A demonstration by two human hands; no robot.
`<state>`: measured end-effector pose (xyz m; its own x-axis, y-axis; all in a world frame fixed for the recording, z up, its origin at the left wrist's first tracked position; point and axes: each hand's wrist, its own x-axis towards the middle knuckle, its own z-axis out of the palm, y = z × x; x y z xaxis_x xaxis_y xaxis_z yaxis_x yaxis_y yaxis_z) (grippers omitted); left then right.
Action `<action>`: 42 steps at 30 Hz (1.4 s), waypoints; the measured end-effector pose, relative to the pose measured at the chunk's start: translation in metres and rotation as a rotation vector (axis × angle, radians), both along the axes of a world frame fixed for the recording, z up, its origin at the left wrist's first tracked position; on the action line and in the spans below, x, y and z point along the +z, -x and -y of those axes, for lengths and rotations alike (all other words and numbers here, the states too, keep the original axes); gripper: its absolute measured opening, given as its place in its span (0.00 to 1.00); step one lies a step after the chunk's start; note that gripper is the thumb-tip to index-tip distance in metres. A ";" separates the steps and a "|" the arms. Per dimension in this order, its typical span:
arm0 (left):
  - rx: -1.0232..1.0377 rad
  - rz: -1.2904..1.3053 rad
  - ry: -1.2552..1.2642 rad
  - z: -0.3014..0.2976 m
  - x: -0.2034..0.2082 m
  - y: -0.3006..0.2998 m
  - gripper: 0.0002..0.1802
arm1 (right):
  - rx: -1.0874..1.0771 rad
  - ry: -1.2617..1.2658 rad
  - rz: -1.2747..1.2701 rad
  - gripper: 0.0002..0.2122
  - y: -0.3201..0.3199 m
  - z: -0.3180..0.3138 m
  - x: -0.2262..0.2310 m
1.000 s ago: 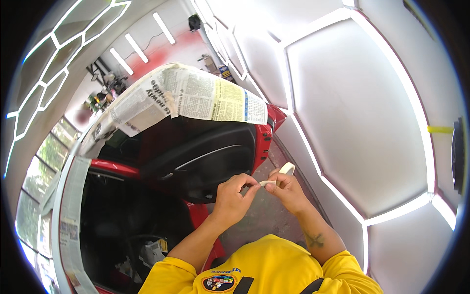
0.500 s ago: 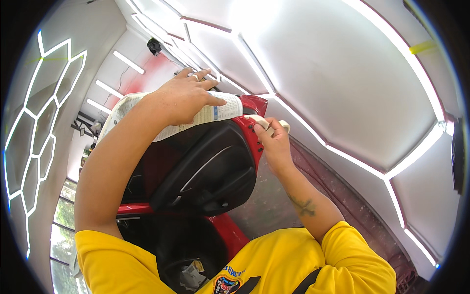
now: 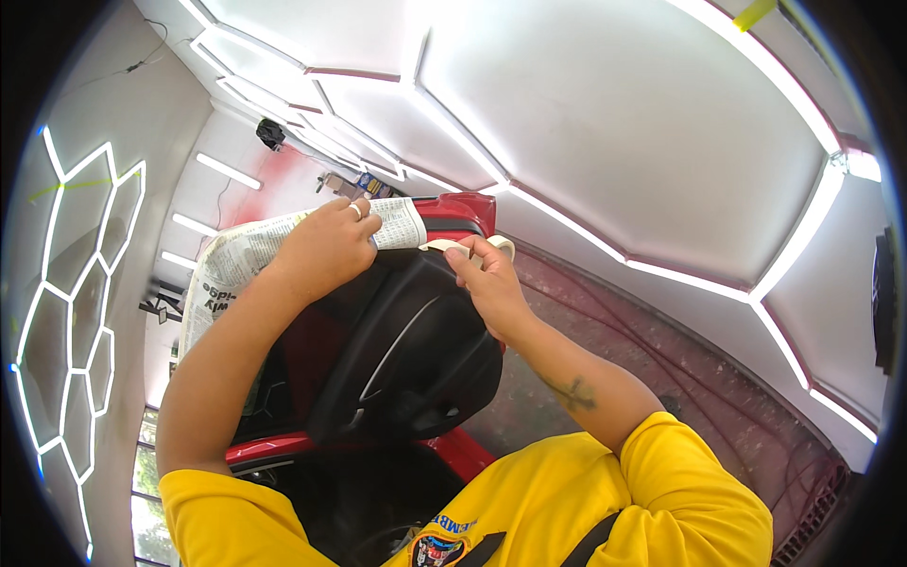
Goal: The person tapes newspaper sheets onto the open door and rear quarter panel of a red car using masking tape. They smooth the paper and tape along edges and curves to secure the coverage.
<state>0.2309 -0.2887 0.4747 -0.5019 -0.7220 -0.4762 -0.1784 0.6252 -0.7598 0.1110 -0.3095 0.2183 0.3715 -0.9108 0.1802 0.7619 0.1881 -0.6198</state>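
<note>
Wearing a yellow shirt (image 3: pixel 567 501) closest to the lens, I have both forearms reaching up and away from me toward a red car door (image 3: pixel 453 213). Just past my chest sits the black inner door panel (image 3: pixel 406 350), a smooth moulded plastic shell with a curved trim line running through it, and beyond that the glossy red painted edge of the door.

My left hand (image 3: pixel 326 248) lies flat with fingers curled over a sheet of newspaper (image 3: pixel 236 260), pressing it down against the top of the door; the paper is thin, creased and printed, and it drapes off to the left. My right hand (image 3: pixel 487 279) is closed in a pinch around a roll of masking tape (image 3: pixel 501 248), pale cream and papery, with a short strip (image 3: pixel 436 245) drawn out toward the newspaper's corner.

As I judge it, the masking is partway: the newspaper is laid over the upper part of the door and held in place, but the edge by my hands does not look stuck down yet, and the black panel is bare. Whether tape already holds the far side of the sheet I cannot tell.

Farther off are the rough brownish floor (image 3: pixel 680 378) and white walls (image 3: pixel 614 123) lined with bright hexagonal light strips (image 3: pixel 76 283).
</note>
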 end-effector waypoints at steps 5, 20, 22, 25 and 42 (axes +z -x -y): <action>-0.012 0.007 0.134 -0.025 -0.016 -0.021 0.13 | 0.101 -0.078 0.025 0.07 -0.025 0.000 0.010; -0.167 0.003 0.513 -0.081 -0.054 -0.100 0.33 | 0.509 -0.438 0.682 0.10 -0.102 -0.049 0.054; -0.161 0.021 0.498 -0.084 -0.052 -0.102 0.32 | 0.466 -0.513 0.718 0.10 -0.109 -0.048 0.069; -0.163 -0.041 0.476 -0.081 -0.050 -0.096 0.31 | 0.448 -0.517 0.757 0.12 -0.125 -0.041 0.069; -0.123 -0.129 0.580 -0.071 -0.061 -0.060 0.29 | 0.354 -0.320 0.665 0.17 -0.153 -0.057 0.084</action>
